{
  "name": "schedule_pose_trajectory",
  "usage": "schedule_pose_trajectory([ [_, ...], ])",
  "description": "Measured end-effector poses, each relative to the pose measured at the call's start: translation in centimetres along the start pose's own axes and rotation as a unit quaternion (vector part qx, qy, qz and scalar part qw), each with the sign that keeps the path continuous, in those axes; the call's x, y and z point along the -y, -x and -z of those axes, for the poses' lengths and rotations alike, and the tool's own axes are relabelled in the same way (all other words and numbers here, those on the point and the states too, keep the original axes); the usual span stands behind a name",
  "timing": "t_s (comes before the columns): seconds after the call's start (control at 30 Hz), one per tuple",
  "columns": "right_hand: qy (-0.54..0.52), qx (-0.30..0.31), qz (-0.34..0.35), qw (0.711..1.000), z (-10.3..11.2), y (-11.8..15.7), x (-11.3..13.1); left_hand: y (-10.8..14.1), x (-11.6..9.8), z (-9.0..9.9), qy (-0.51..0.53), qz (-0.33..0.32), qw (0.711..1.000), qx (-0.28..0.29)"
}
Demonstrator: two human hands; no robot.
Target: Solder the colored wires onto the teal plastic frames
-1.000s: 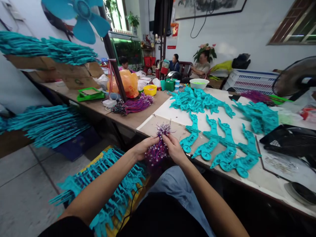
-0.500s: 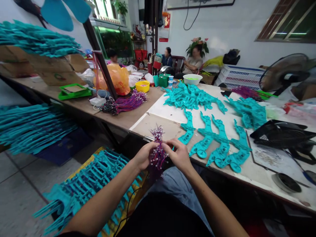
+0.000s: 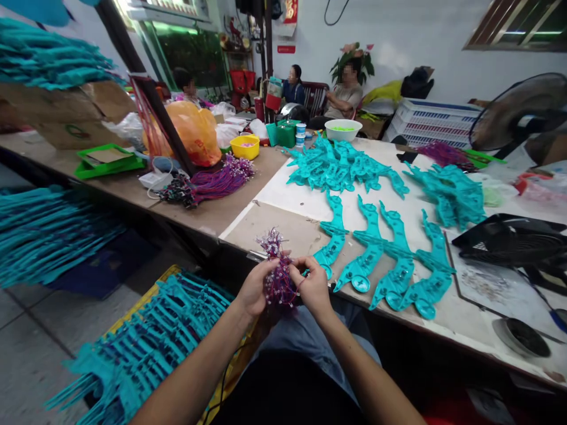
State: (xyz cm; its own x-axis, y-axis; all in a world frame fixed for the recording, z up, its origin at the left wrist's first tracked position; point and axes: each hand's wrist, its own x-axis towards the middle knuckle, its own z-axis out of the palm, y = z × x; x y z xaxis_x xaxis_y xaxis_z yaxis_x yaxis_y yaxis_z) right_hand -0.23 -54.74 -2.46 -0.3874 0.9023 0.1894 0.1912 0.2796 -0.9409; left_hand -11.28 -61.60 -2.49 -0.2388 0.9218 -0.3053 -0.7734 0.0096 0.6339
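Observation:
A bundle of purple-red wires with small clear tips hangs in front of me at the table's edge. My left hand is wrapped round its left side, thumb on top. On the right side, my right hand pinches at a few of the wires, which look drawn a little out from the bundle. Just beyond, several teal plastic parts with round ends lie in a row on the table. A bigger heap of the same teal parts is behind them.
Left of my legs stands a yellow crate stacked with teal parts. More wire bundles lie by the post. A black fan part and a wire spool sit at the right. People sit at the back.
My right hand has shifted slightly down along the bundle, its fingers now pinching wires at the right side. The view has turned a little, so the table appears shifted.

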Motion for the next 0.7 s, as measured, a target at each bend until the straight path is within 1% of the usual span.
schedule_pose_trajectory([
  [0.03, 0.029, -0.005, 0.03, 0.999, 0.0, -0.3, -0.2, -0.3, 0.0, 0.0, -0.008, -0.006, 1.0, -0.006],
  [0.1, 0.099, 0.002, 0.116, 0.988, 0.1, -1.0, -0.3, -0.9, -0.1, 0.0, -0.021, -0.011, 1.0, -0.011],
  [0.17, 0.151, 0.032, 0.194, 0.969, 0.2, -1.9, -0.3, -1.6, -0.5, 0.1, -0.022, -0.005, 1.0, -0.004],
  [0.2, 0.161, 0.052, 0.218, 0.961, 0.4, -2.4, -0.2, -1.8, -0.7, 0.2, -0.021, 0.001, 1.0, 0.003],
  [0.27, 0.158, 0.093, 0.232, 0.955, 0.7, -3.4, 0.1, -2.2, -1.3, 0.5, -0.02, 0.015, 1.0, 0.019],
  [0.33, 0.148, 0.122, 0.227, 0.955, 1.3, -4.3, 0.6, -2.4, -1.8, 0.9, -0.023, 0.03, 0.999, 0.02],
  [0.43, 0.136, 0.138, 0.209, 0.958, 2.2, -5.1, 1.2, -2.3, -2.1, 1.1, -0.032, 0.041, 0.999, 0.012],
  [0.5, 0.118, 0.159, 0.183, 0.963, 2.6, -5.2, 1.2, -2.1, -1.9, 1.0, -0.042, 0.04, 0.998, 0.014],
  [0.57, 0.085, 0.176, 0.142, 0.97, 2.8, -5.0, 0.9, -1.9, -1.5, 0.7, -0.053, 0.041, 0.998, 0.009],
  [0.63, 0.048, 0.163, 0.094, 0.981, 2.8, -4.6, 0.4, -1.8, -1.1, 0.3, -0.059, 0.045, 0.997, -0.004],
  [0.7, 0.008, 0.136, 0.049, 0.99, 2.8, -4.3, 0.0, -1.8, -0.7, -0.1, -0.06, 0.042, 0.997, -0.022],
])
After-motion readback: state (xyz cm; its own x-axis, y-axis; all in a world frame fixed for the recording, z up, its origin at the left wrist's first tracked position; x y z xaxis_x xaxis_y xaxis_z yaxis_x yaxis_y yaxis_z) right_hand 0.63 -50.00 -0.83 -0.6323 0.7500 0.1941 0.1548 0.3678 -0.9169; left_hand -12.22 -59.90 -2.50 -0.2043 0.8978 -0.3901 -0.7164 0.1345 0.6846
